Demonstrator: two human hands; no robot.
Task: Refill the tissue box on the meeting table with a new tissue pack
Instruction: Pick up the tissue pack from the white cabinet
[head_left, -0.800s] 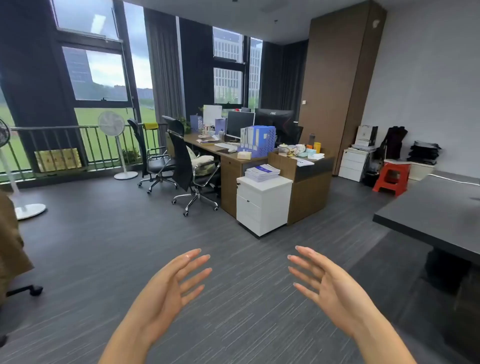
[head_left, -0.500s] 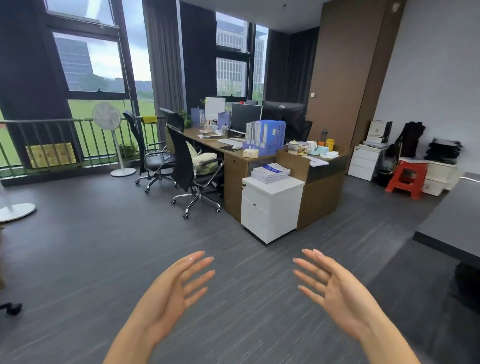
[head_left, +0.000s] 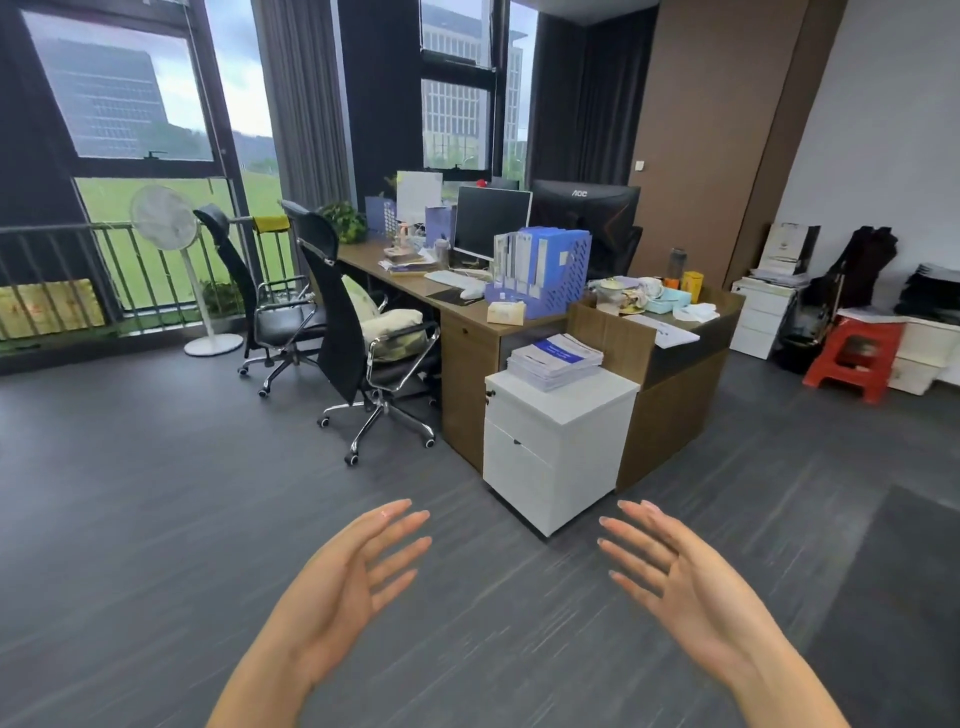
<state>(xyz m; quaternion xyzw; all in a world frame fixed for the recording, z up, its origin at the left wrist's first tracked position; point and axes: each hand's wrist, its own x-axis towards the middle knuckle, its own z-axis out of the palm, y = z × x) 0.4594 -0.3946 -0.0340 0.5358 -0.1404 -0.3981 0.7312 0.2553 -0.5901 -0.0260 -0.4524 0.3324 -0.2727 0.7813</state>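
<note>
Empty hands (head_left: 358, 582) (head_left: 685, 587) spread above grey floor (head_left: 130, 519)

Single head-worn wide-angle view, standing height, facing forward and downward across grey wood-grain floor (head_left: 156, 519) toward a white two-drawer pedestal cabinet (head_left: 558, 447). Cabinet at mid-range; brown wooden desk (head_left: 467, 364) directly behind it. No second view.

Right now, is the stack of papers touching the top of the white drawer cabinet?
Touching. The head view shows the stack of papers lying flat on the white drawer cabinet, with no gap under it.
</note>
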